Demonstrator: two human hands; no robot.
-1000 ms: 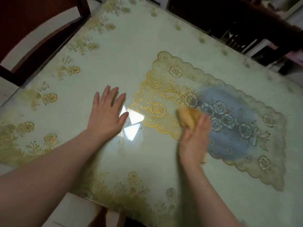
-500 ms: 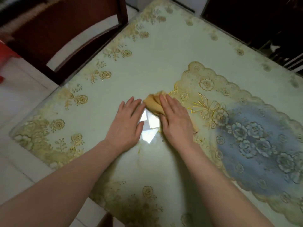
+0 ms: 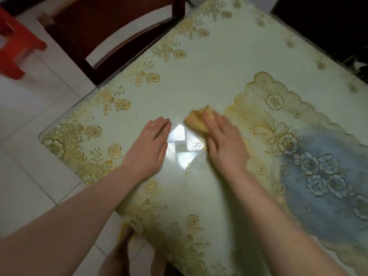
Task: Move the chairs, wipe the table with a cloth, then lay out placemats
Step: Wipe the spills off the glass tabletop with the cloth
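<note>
The table (image 3: 219, 66) fills most of the view, covered in a pale green glossy sheet with gold roses printed along its edges. It is seen cornerwise: one rounded corner points to the left of the frame, and its two edges run away to the upper right and the lower right. A white tiled floor (image 3: 29, 120) is seen to the left. A dark wooden chair (image 3: 111, 26) is set against the table's far-left edge, its open back frame touching or just beside that edge. A scalloped gold-and-blue panel (image 3: 318, 156) lies flat on the right half of the table, its long axis running from the centre towards the lower right. A red stool (image 3: 14, 48) is seen on the floor at the far left, well apart from the table.

The left hand (image 3: 148, 150) is laid flat on the tabletop, fingers straight and together, pointing away from the person. The right hand (image 3: 225, 144), blurred, is pressed palm-down with straight fingers on the yellow cloth (image 3: 196, 121). The cloth is bunched beneath that hand near the table's middle, just beside the panel's left tip, and its free end pokes out past the fingertips towards the far left. A bright reflection (image 3: 183, 144) is seen on the surface between the two hands.
</note>
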